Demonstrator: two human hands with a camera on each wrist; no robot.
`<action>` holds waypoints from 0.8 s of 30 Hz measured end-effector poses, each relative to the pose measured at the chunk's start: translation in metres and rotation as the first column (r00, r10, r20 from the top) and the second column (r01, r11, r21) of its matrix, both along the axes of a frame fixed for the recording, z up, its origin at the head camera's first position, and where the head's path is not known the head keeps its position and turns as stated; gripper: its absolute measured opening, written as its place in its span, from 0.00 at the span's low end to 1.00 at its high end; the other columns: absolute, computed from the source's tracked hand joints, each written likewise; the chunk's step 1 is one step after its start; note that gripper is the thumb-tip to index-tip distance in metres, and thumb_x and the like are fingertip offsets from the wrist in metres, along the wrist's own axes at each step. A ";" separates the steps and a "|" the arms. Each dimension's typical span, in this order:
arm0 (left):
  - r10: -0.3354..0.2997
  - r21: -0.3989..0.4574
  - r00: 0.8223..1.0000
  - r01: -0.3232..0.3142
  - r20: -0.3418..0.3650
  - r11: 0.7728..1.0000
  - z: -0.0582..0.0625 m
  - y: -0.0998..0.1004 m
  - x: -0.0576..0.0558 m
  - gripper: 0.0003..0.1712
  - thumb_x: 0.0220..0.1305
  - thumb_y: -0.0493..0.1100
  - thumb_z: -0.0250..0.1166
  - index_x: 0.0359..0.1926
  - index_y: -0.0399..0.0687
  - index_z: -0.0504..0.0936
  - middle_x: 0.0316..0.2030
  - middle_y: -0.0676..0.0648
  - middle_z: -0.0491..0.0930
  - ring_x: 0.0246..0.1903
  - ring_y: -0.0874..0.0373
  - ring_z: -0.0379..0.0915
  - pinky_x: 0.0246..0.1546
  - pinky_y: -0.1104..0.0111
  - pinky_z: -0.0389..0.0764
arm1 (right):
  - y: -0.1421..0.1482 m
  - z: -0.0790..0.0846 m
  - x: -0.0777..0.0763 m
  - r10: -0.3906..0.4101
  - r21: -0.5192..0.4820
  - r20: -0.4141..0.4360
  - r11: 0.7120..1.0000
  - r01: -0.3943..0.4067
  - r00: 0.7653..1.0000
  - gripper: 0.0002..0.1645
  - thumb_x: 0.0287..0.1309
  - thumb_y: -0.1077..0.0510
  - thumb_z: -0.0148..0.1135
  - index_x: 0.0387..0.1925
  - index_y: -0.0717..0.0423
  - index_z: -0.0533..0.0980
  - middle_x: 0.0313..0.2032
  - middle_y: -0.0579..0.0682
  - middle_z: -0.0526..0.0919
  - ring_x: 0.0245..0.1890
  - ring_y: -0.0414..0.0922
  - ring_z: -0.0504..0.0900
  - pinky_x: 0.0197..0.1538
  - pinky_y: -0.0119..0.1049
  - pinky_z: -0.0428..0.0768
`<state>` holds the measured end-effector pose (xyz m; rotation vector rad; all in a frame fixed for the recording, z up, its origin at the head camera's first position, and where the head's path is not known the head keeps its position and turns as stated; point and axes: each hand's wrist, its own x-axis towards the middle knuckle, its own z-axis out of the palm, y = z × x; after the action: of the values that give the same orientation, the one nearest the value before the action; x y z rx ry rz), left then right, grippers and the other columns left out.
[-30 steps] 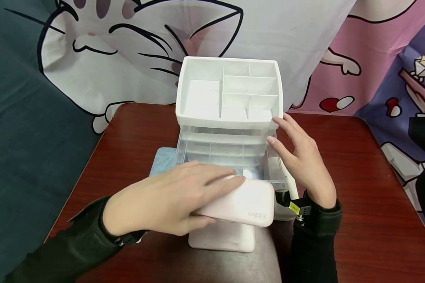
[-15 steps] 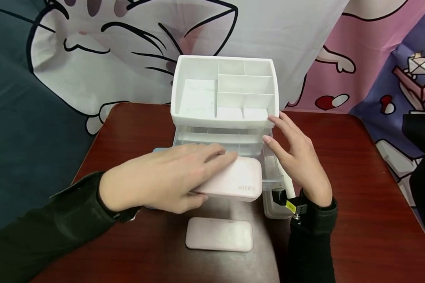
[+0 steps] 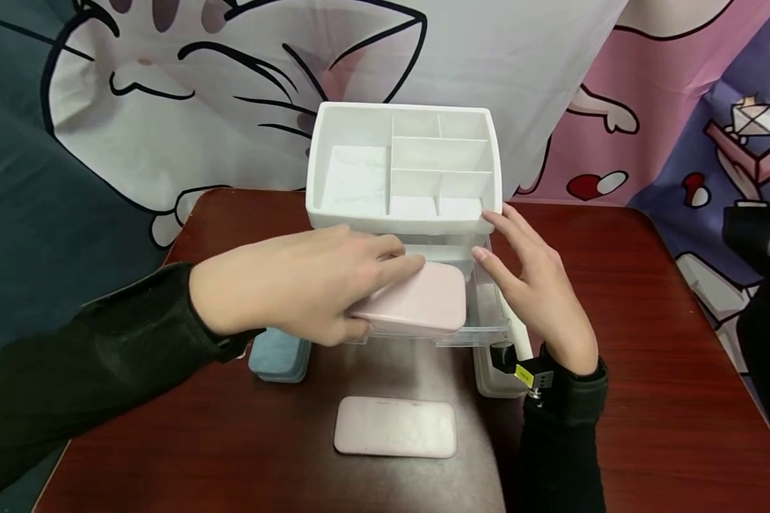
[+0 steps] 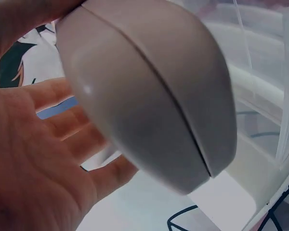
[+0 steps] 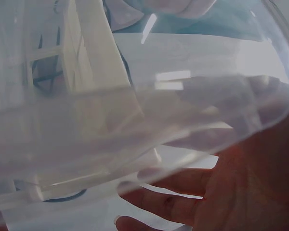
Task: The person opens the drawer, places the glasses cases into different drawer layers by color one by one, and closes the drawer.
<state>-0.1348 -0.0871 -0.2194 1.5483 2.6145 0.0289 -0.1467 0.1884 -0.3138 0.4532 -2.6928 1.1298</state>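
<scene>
My left hand (image 3: 301,285) grips a pale pink hard case (image 3: 423,299) with rounded ends. The case is over a clear drawer (image 3: 471,337) that stands pulled out of a white organizer (image 3: 401,223). In the left wrist view a seam runs along the case (image 4: 130,82), with the fingers spread behind it. At the organizer's front right corner is my right hand (image 3: 542,292), its fingers extended and fingertips right at the rim. The right wrist view has the right hand (image 5: 250,173) partly behind clear plastic. Most of the drawer's inside is hidden by the left hand and case.
A flat pale pink rounded item (image 3: 394,427) lies in front on the wooden table (image 3: 667,370). Left of the drawer is a blue case (image 3: 279,355). A whitish container (image 3: 500,377) stands at the drawer's right, close to the right wrist. Printed curtains (image 3: 520,71) hang behind.
My left hand has carried the pink case away from me, from in front of the drawer to over it. The flat pink item and blue case now show more. The right hand stays at the corner.
</scene>
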 end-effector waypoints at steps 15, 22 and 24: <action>0.020 -0.163 1.000 -0.024 -0.022 0.986 -0.001 0.019 -0.026 0.34 0.52 0.55 0.69 0.57 0.49 0.71 0.41 0.48 0.76 0.38 0.55 0.74 0.41 0.59 0.78 | 0.000 0.001 0.001 0.000 -0.002 0.011 1.000 0.000 1.000 0.32 0.65 0.49 0.59 0.69 0.45 0.65 0.74 0.49 0.58 0.73 0.50 0.58 0.69 0.60 0.60; 0.027 -0.265 1.000 -0.029 -0.010 0.964 -0.005 0.032 -0.033 0.35 0.54 0.57 0.68 0.60 0.49 0.70 0.40 0.49 0.77 0.36 0.56 0.74 0.39 0.59 0.79 | -0.001 0.001 0.001 -0.005 -0.004 0.020 1.000 0.005 1.000 0.32 0.65 0.47 0.59 0.69 0.45 0.65 0.73 0.48 0.58 0.73 0.48 0.58 0.69 0.58 0.61; 0.030 -0.282 1.000 -0.031 -0.006 0.959 -0.006 0.034 -0.034 0.35 0.54 0.56 0.68 0.60 0.48 0.70 0.40 0.49 0.77 0.36 0.56 0.74 0.39 0.59 0.79 | -0.001 0.001 0.001 -0.003 -0.005 0.019 1.000 0.003 1.000 0.32 0.65 0.48 0.59 0.69 0.45 0.65 0.73 0.48 0.58 0.73 0.48 0.58 0.69 0.58 0.61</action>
<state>-0.1690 -0.0526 -0.2258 1.4094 2.5085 -0.3289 -0.1454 0.1875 -0.3126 0.4391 -2.7052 1.1460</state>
